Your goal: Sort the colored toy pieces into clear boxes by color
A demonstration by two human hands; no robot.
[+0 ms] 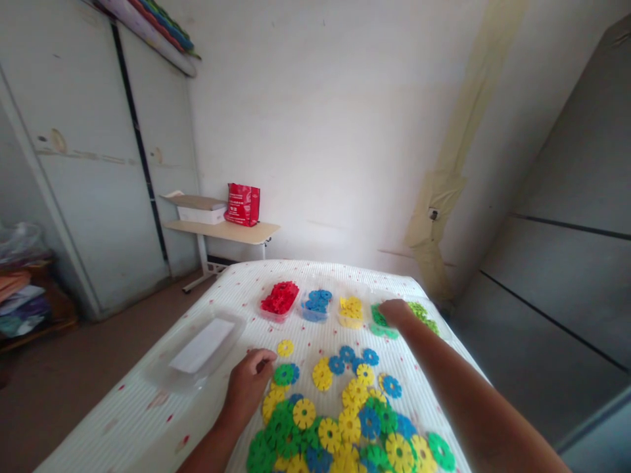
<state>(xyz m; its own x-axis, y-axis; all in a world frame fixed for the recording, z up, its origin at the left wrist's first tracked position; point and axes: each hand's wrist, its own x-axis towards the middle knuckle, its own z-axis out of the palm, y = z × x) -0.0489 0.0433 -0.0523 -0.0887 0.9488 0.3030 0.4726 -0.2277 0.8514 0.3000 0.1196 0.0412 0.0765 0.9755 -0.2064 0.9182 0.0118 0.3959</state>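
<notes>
Loosely curled, with thumb and fingertips close together, my left hand [250,380] shows nothing between its fingers. It is nearest to a yellow notched disc [285,348] and a green notched disc [283,375] on the cloth. My right hand [397,311] is stretched out over the clear box of green discs [384,332]. Its fingers look bent together, and whatever they hold is hidden. A mixed pile of yellow, blue and green notched discs [329,435] spreads across the near part of the table, between my forearms.
Along the far side stand boxes of red pieces [280,299], blue discs [316,305], yellow discs [351,310] and light green pieces [424,316]. A clear tray [236,328] holding white paper lies left on the patterned cloth [133,410]. Behind, a side table [224,230] carries a red bag [242,205].
</notes>
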